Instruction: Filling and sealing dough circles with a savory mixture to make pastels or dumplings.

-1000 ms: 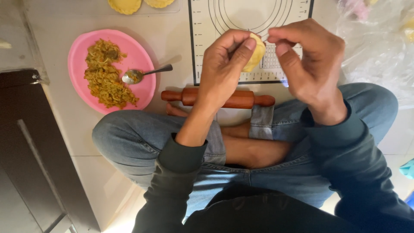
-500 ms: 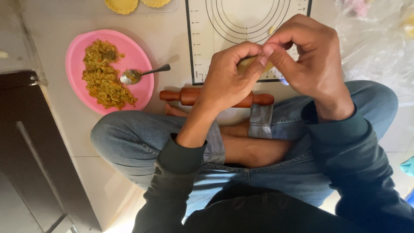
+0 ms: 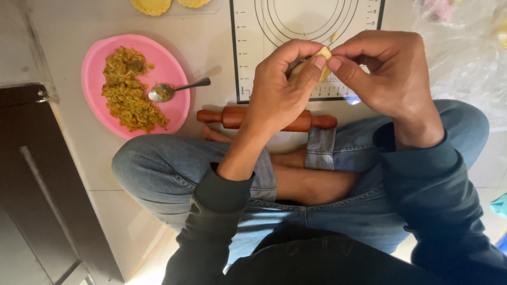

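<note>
I see crossed legs in jeans nearest. Above them, left hand and right hand meet, fingertips of both pinched shut on one small piece of dough, held in the air over the rolling mat. Rolling pin lies on the floor under the left hand. Further left: pink plate of filling, spoon resting in it.

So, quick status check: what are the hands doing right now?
Left hand and right hand both pinching a small piece of dough between fingertips. Held above the rolling mat. Rolling pin lies below; nothing in the way.
</note>
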